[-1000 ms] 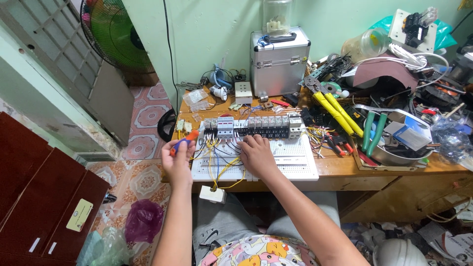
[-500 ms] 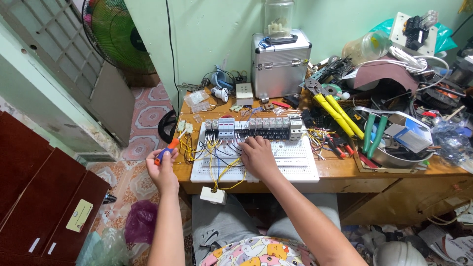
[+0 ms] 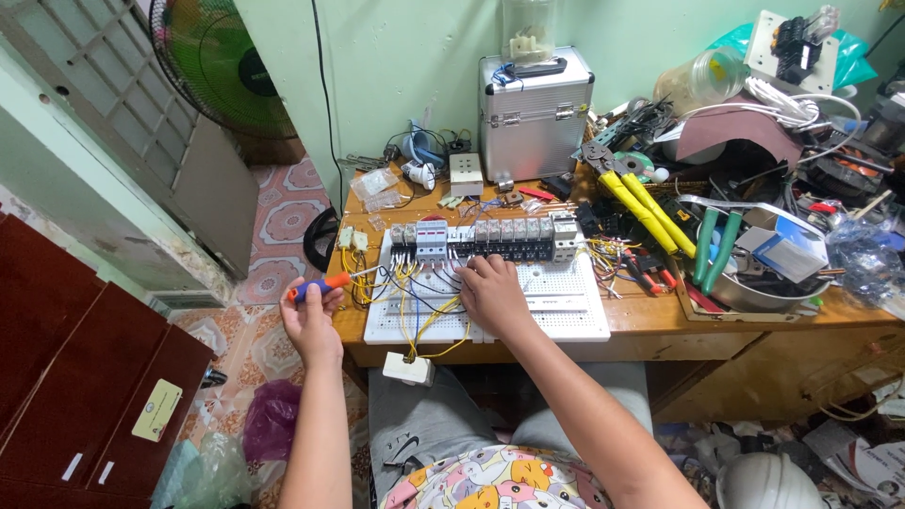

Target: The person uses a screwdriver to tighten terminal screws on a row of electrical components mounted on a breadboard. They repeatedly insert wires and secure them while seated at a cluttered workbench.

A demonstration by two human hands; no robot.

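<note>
My left hand (image 3: pixel 311 320) holds an orange and blue screwdriver (image 3: pixel 322 286) just off the left edge of the wooden table (image 3: pixel 650 325), its tip aimed toward the white perforated board (image 3: pixel 556 302). My right hand (image 3: pixel 492 292) rests palm down on that board, fingers touching the yellow and blue wires (image 3: pixel 426 306) below a row of grey circuit breakers (image 3: pixel 490 236). A small white box (image 3: pixel 408 368) hangs by yellow wires from the board's front edge.
A silver metal case (image 3: pixel 535 113) stands at the back by the green wall. Yellow-handled cutters (image 3: pixel 641 203), green-handled pliers (image 3: pixel 716 245) and a cluttered metal tray (image 3: pixel 754 283) fill the right side. A fan (image 3: pixel 222 66) and a dark red cabinet (image 3: pixel 85 377) stand left.
My left hand has pulled the screwdriver away from the board, leftward and down past the table's edge. My right hand has stayed on the wires.
</note>
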